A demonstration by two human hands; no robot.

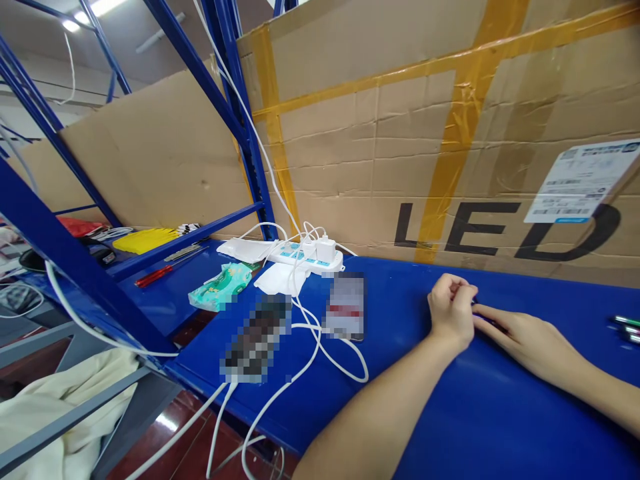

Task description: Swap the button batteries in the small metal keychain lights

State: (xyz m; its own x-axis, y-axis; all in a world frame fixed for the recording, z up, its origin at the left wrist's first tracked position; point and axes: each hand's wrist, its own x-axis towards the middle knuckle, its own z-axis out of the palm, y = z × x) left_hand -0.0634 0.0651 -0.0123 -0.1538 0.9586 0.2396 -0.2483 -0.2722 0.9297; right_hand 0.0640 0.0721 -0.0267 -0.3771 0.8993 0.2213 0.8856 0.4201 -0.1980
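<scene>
My left hand (451, 308) is over the blue tabletop (480, 413), its fingers curled in a closed grip. My right hand (533, 341) comes in from the right, thumb and forefinger brought together at the left hand's edge. A small dark spot shows where the two hands meet; what they hold, if anything, is too small and hidden to name. Left of the hands lies a phone (346, 307) with a blurred light screen. Farther left, a second, blurred phone-like device (257, 340) has a white cable (227, 413) at its lower end.
A white power strip (313, 257) with plugs and looping cables stands at the back, beside a green tissue pack (220, 287). Blue rack posts (245, 120) rise at left. A large cardboard sheet (360, 153) walls the back. Pens (629, 328) lie at the right edge.
</scene>
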